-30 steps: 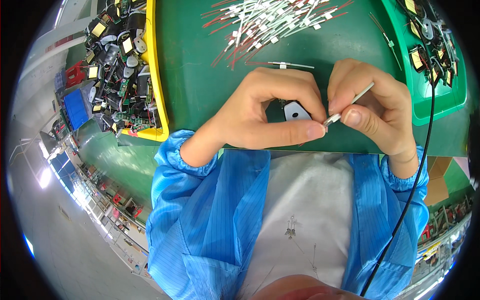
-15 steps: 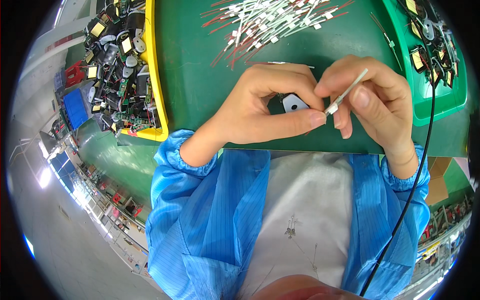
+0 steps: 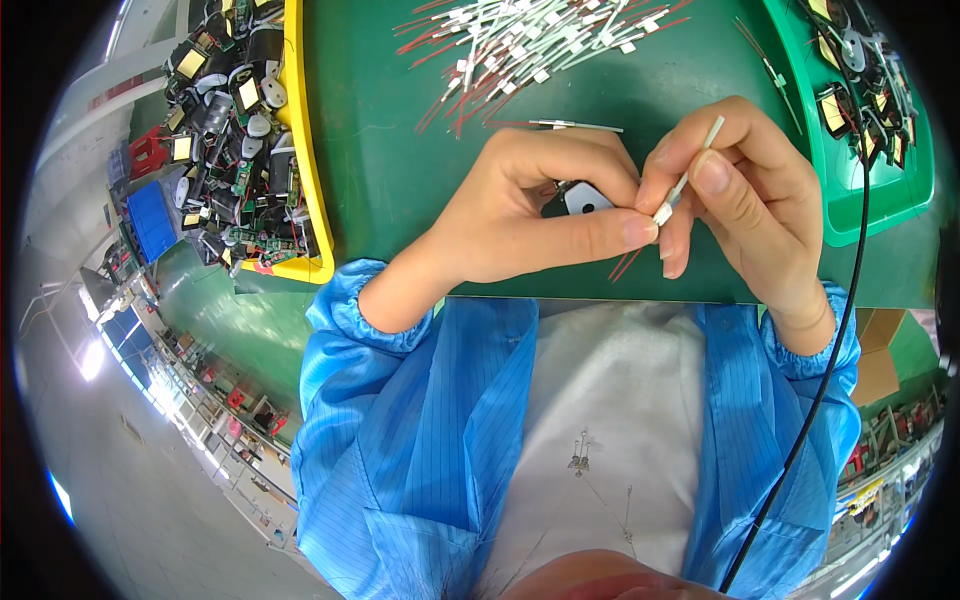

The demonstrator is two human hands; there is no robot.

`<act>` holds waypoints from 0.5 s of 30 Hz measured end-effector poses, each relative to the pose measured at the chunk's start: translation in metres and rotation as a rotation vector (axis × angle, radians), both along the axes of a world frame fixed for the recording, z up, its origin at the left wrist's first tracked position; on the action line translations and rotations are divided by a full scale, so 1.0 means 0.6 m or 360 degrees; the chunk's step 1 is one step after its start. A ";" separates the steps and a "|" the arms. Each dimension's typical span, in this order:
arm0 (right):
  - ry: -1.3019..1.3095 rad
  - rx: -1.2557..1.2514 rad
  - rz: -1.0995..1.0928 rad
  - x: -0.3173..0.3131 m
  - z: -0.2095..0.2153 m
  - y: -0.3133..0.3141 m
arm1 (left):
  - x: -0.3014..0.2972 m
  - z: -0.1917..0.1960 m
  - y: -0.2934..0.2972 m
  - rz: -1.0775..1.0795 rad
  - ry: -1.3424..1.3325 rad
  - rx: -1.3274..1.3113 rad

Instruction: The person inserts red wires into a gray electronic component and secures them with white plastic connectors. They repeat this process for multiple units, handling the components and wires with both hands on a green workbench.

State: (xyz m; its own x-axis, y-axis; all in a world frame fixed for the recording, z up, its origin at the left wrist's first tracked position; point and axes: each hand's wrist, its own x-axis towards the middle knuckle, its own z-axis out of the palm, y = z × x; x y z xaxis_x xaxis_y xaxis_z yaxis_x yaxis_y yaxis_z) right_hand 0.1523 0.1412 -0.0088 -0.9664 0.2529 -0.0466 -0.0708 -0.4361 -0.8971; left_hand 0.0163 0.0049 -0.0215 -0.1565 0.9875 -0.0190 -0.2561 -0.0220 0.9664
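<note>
My left hand [image 3: 535, 205] is closed around a small grey-and-black part [image 3: 582, 198] with thin red leads [image 3: 625, 265] hanging below it, just above the near edge of the green table [image 3: 400, 170]. My right hand [image 3: 745, 195] pinches a thin white sleeved wire [image 3: 688, 178] between thumb and fingers, its lower tip touching the left thumb tip beside the part. Both wrists wear blue sleeves.
A heap of red wires with white sleeves [image 3: 530, 40] lies at the table's far side, with one loose piece [image 3: 575, 126] nearer. A yellow bin [image 3: 300, 140] of small coil parts stands left. A green tray [image 3: 860, 130] with similar parts sits right, crossed by a black cable [image 3: 850, 290].
My right hand has tilted the white sleeved wire more upright and brought its tip down against the left thumb. The left hand has stayed in place.
</note>
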 end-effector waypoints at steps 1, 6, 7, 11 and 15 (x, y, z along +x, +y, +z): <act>-0.0009 -0.0003 0.0001 0.001 0.000 0.001 | -0.001 -0.001 0.002 -0.0010 0.0040 0.0024; 0.0097 0.0109 -0.0052 -0.006 -0.001 0.002 | -0.002 0.024 -0.001 0.0069 -0.0148 -0.0232; 0.0123 0.0166 -0.0019 -0.005 -0.004 0.004 | -0.004 0.024 -0.001 0.0074 -0.0122 -0.0202; 0.0061 0.0313 0.0005 0.000 -0.002 0.009 | -0.017 0.009 -0.006 -0.0053 0.0021 -0.0022; 0.0041 0.0588 -0.0247 0.010 0.008 0.023 | 0.003 0.027 -0.005 0.0305 -0.0098 -0.0127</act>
State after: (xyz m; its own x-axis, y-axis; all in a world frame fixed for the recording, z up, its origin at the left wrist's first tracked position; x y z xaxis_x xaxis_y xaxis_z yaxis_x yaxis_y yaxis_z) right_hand 0.1584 0.1549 -0.0041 -0.9151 0.3911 0.0985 -0.1350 -0.0669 -0.9886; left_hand 0.0183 0.0018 -0.0052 -0.3376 0.9347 -0.1112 -0.3130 -0.0001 0.9497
